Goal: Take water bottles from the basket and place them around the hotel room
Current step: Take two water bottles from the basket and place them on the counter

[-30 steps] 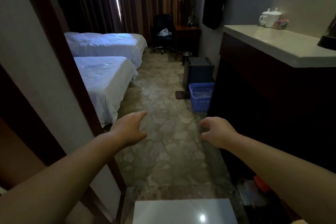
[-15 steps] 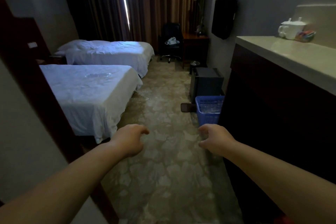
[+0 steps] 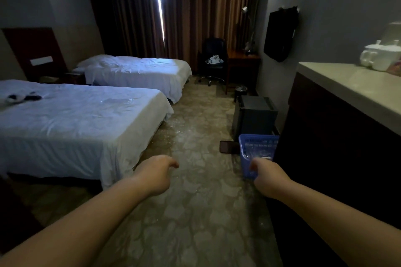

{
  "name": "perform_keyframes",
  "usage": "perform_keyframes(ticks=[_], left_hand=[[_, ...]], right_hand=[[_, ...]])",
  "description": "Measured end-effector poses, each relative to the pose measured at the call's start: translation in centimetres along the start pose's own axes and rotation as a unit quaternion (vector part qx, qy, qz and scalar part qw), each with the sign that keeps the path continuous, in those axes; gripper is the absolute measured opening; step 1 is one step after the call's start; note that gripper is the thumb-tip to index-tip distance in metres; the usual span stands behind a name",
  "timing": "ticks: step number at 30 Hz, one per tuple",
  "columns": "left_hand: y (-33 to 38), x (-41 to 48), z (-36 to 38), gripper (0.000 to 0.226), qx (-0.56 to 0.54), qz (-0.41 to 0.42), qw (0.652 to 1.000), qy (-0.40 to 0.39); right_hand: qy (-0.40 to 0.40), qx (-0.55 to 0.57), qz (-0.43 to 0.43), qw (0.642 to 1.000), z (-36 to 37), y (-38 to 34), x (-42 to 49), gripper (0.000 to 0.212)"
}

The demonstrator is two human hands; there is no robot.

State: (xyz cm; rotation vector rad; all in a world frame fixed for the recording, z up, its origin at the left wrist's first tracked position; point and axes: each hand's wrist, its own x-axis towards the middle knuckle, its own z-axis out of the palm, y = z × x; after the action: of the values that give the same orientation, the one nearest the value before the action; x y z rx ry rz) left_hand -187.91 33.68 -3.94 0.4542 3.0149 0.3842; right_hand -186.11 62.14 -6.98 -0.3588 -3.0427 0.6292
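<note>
A dim hotel room is showing itself here: two matching single beds with plain white sheets point(image 3: 91, 115) are standing side by side against a dark wooden headboard panel point(image 3: 34, 52), and heavy brown floor-length curtains point(image 3: 195, 13) are letting in only a thin strip of daylight. A flat black wall-mounted television point(image 3: 280, 37) is hanging opposite the beds, near a dark wooden desk point(image 3: 243, 60) with a black office chair point(image 3: 213, 58). White lidded ceramic cups point(image 3: 377, 58) are sitting on a pale stone-topped dark counter point(image 3: 347, 84), with a small black box-shaped cabinet point(image 3: 253, 115) on the patterned beige carpet point(image 3: 195, 212).
</note>
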Motion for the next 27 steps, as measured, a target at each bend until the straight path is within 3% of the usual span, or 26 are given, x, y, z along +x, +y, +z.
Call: perform_keyframes(ticks=[7, 13, 27], left_hand=[[-1.5, 8.0, 0.0, 0.057, -0.001, 0.017, 0.999, -0.027], [-4.5, 17.4, -0.4, 0.053, -0.007, 0.033, 0.998, -0.050], [-12.9, 34.4, -2.3, 0.048, -0.004, 0.029, 0.995, -0.091]], right_hand=[[-0.033, 0.034, 0.003, 0.999, 1.2, -1.7, 6.6, 0.063], [-0.054, 0.019, 0.018, 0.998, 1.6, -4.1, 14.5, 0.038], [-0.107, 0.014, 0.037, 0.994, 2.5, -10.9, 29.4, 0.045]])
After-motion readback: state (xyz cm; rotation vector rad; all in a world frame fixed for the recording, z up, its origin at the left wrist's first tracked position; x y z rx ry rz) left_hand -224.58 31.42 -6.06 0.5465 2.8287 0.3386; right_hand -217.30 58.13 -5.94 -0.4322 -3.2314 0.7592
